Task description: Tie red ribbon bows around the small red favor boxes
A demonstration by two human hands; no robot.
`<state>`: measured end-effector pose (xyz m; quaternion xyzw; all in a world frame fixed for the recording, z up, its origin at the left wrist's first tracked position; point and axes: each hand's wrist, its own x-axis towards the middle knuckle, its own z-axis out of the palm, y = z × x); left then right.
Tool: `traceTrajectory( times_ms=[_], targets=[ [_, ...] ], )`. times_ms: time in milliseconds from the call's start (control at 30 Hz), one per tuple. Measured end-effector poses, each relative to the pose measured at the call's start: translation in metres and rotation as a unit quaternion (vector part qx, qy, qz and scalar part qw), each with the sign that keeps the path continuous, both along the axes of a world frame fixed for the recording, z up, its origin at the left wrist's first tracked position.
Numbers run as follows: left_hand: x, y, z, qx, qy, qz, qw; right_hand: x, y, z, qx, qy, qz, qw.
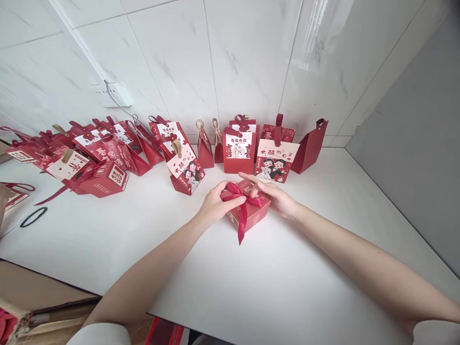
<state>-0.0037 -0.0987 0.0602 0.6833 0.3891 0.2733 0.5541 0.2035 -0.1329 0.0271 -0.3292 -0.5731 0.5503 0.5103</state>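
A red gift box (251, 218) with gold print sits on the white table, a shiny red ribbon (243, 221) tied in a bow across its top. At the box's left side is my left hand (215, 201), its thumb pressed on the bow and its fingers curled at the edge. My right hand (278, 197) lies against the right side. Its index finger stretches over the top, apart from another digit that touches the bow; its remaining fingers are partly hidden. Just behind stand a pink-topped bag-shaped box (276, 163) and a red box with a white label (239, 152).
Several red boxes with ribbon handles crowd the table's left, including a ribboned one (104, 182). A black loop (33, 217) lies near another person's hand (3, 196). Tiled wall (247, 57) stands behind, a grey panel (409, 139) right. A cardboard carton (39, 287) sits below the front edge.
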Motion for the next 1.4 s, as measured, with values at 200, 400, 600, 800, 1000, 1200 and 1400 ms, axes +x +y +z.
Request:
traceTrajectory(
  times_ms=[200,400,600,800,1000,1200,1400],
  targets=[
    [0.001,0.001,-0.002,-0.009,0.001,-0.002,1.000,0.003,-0.002,0.007,0.025,-0.024,0.032,0.999],
    [-0.001,-0.001,0.000,-0.022,0.002,-0.020,1.000,0.001,0.003,0.000,-0.033,0.076,0.012,0.997],
    [-0.013,0.008,0.015,0.041,-0.007,-0.041,0.998,0.001,0.003,-0.001,-0.071,0.086,-0.017,0.994],
    [-0.023,0.017,0.021,0.060,-0.018,-0.191,0.980,0.000,0.000,0.004,-0.065,0.076,0.005,0.995],
    [-0.027,0.019,0.020,0.022,0.014,-0.218,0.976,0.004,0.001,0.008,-0.007,-0.002,-0.010,1.000],
    [-0.032,0.018,0.029,0.048,0.071,-0.260,0.962,0.029,0.000,0.032,0.085,-0.189,0.120,0.971],
    [-0.030,0.014,0.032,0.105,0.023,-0.275,0.955,0.019,-0.009,0.040,0.064,-0.167,0.195,0.964]
  ],
)
